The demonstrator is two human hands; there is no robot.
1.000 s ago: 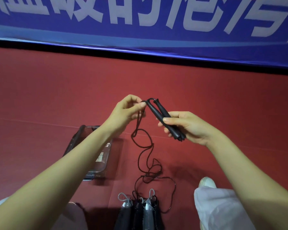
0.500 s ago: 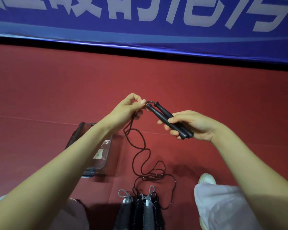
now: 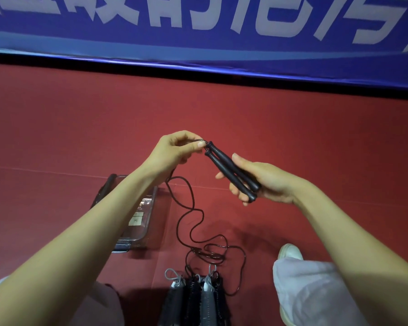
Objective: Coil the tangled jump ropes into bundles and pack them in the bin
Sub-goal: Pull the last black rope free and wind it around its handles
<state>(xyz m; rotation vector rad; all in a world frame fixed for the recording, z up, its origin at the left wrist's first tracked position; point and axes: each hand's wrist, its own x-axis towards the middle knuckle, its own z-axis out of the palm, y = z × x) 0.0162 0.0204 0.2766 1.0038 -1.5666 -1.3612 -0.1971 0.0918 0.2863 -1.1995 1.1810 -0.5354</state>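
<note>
Two black jump-rope handles (image 3: 231, 171) lie side by side in my right hand (image 3: 264, 182), which grips their lower ends. My left hand (image 3: 177, 150) pinches the thin black cord right at the handles' top ends. From there the cord (image 3: 191, 222) hangs down in loose curves to a small tangle on the red floor. A clear plastic bin (image 3: 141, 222) with a dark handle stands on the floor under my left forearm, partly hidden by it. More jump-rope handles (image 3: 196, 300), black and grey, lie bunched at the bottom middle.
The floor (image 3: 292, 128) is a red mat. A blue banner (image 3: 198, 31) with white characters runs along the far edge. My white-trousered knee and white shoe (image 3: 290, 252) are at the lower right, near the cord's tangle.
My left hand has closed in on the handles' top ends, pinching the cord there. The right hand has drifted slightly right with the handles. More cord hangs free below.
</note>
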